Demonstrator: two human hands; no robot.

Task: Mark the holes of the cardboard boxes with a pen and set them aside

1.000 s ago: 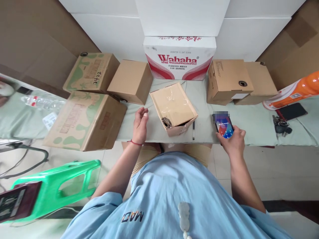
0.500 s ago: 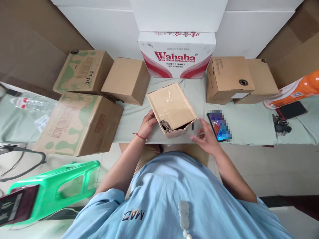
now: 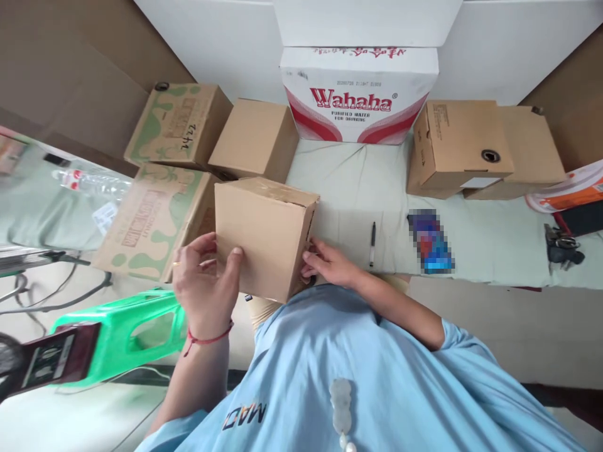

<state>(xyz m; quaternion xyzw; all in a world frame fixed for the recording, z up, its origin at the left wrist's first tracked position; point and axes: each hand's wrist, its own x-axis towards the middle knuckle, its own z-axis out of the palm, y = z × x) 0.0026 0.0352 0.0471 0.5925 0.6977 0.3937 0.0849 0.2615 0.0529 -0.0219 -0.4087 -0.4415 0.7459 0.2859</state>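
A plain brown cardboard box is tilted up in front of my body, at the table's near edge. My left hand grips its left side, thumb lying on the broad plain face and fingers round the edge. On the right side of the box, the bent fingers of my right hand press against the lower right edge; some fingertips are hidden. Clear tape shows along the top of the box. A pen lies on the green cloth to the right of my right hand.
A phone lies right of the pen, with keys farther right. Brown cartons stand at left and more cartons at right. The white Wahaha box stands at the back. A green stool is below left.
The box has been turned and brought left and nearer to me, its plain face now up. My right hand has come from apart to touching it. The pen is now fully visible.
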